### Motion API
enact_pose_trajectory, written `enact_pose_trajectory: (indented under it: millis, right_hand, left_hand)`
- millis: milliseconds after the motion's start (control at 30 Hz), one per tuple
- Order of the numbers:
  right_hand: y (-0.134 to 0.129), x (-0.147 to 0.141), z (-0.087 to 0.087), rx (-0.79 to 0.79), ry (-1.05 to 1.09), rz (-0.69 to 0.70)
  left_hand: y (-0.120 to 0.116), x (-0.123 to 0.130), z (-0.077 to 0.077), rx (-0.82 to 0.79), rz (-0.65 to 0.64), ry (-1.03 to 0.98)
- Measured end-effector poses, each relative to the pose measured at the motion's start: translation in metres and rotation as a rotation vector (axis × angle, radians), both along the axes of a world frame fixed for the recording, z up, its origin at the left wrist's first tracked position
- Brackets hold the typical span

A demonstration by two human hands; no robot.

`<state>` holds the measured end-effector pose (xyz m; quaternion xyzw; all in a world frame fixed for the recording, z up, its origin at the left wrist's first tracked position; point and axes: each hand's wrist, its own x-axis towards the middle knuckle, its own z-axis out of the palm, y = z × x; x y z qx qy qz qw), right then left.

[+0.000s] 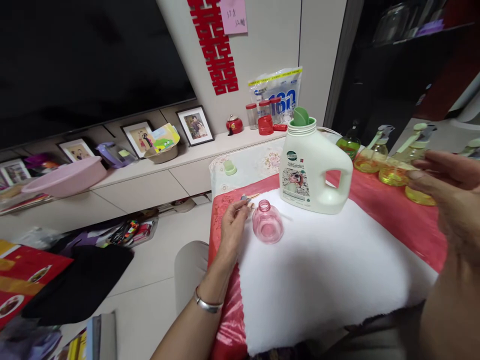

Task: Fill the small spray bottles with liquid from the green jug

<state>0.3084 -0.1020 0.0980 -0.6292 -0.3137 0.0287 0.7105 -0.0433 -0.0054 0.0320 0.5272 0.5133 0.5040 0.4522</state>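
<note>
Head view: left grip point(233, 226) pinches small object point(245, 198) at edge of roomy cloth point(330, 255), right grip point(452, 182) wide.

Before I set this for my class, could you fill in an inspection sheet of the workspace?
Surface: white mat over red cloth.
Job's things: open pink bottle; pale-green jug, green piece at its mouth; spray bottles with yellow liquid.
Clutter: light-green piece on floral cloth; red-lidded jars on ledge; black fabric on floor.
Hands: left hand, fingers at a small item beside the pink bottle, hold unclear; right hand blurred, fingers parted, near the spray bottles.
Cables: nothing clearly seen.
Surroundings: dark television, framed photos, pink basin.
</note>
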Motion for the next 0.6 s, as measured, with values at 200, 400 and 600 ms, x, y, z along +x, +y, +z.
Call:
enact_pose_trajectory:
  millis: [200, 400, 600]
  right_hand:
    - [0.003, 0.004, -0.007, 0.066, 0.002, 0.046]
    - [0.007, 0.012, -0.016, 0.02, -0.031, 0.057]
    - [0.01, 0.011, -0.019, 0.012, -0.031, 0.064]
  left_hand:
    - [0.034, -0.028, 0.015, -0.038, 0.069, 0.375]
    - [0.066, -0.031, 0.005, -0.155, 0.001, 0.632]
    - [0.084, -0.023, 0.005, -0.253, -0.081, 0.801]
